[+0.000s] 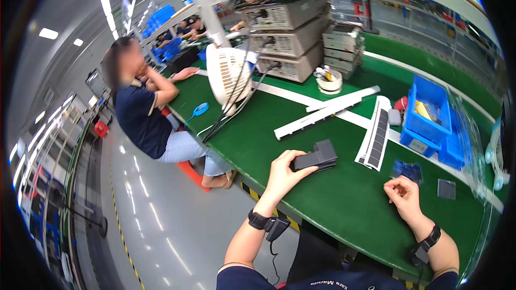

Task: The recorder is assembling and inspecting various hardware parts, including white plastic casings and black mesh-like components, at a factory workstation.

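My left hand [286, 174] is closed round one end of a black blocky device [322, 156] with a raised part at its right end, above the green table mat. My right hand [404, 196] hovers over the mat with thumb and fingers pinched together; whether anything small is between them I cannot make out. Just beyond it lies a dark blue shiny packet [407, 170]. To its right is a thin dark grey square piece [446, 188]. A white strip with dark panels [376, 134] lies beyond and between my hands.
Long white plastic bars [317, 113] lie past my left hand. Blue bins [424, 113] stand at right, near clear plastic sheeting. A white fan [228, 78] and stacked grey metal units [290, 40] stand farther back. A co-worker [145, 96] sits at left by the table edge.
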`<action>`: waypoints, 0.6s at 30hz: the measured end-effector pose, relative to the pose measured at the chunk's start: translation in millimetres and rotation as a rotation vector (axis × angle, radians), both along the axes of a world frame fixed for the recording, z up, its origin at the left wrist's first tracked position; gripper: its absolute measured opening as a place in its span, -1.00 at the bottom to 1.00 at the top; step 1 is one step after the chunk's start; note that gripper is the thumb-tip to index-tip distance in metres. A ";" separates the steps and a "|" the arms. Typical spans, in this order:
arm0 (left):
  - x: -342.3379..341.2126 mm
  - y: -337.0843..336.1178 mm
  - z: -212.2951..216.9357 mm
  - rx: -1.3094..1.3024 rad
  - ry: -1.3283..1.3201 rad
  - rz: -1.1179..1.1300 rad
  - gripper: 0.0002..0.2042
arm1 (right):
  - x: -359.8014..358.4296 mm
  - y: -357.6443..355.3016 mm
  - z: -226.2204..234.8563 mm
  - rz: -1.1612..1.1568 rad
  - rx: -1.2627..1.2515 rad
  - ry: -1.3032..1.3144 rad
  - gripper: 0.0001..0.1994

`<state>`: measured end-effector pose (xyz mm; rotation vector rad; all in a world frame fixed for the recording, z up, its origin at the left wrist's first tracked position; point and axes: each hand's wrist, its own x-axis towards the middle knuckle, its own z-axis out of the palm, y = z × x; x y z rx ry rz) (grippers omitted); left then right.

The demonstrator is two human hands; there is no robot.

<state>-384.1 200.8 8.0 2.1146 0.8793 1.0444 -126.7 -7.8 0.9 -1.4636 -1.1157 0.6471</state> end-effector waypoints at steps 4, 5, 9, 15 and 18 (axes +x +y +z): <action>-3.4 0.9 -5.2 0.007 -0.057 -0.015 -0.59 | 4.1 1.3 -7.9 -0.011 -0.017 0.001 -0.94; -4.1 1.2 -5.9 0.031 -0.081 -0.020 -0.56 | 4.4 -0.3 -8.6 -0.031 -0.033 -0.002 -0.94; -7.5 5.2 -10.8 -0.017 -0.178 0.080 -0.48 | 1.4 -3.9 -5.1 -0.036 -0.067 -0.070 -0.93; -10.7 15.4 -22.2 -0.159 -0.491 0.050 -0.57 | -33.7 -6.9 9.9 0.116 0.008 -0.551 -0.65; -14.2 18.4 -25.8 -0.198 -0.536 -0.001 -0.60 | -49.0 -3.4 13.8 0.193 0.005 -0.719 -0.56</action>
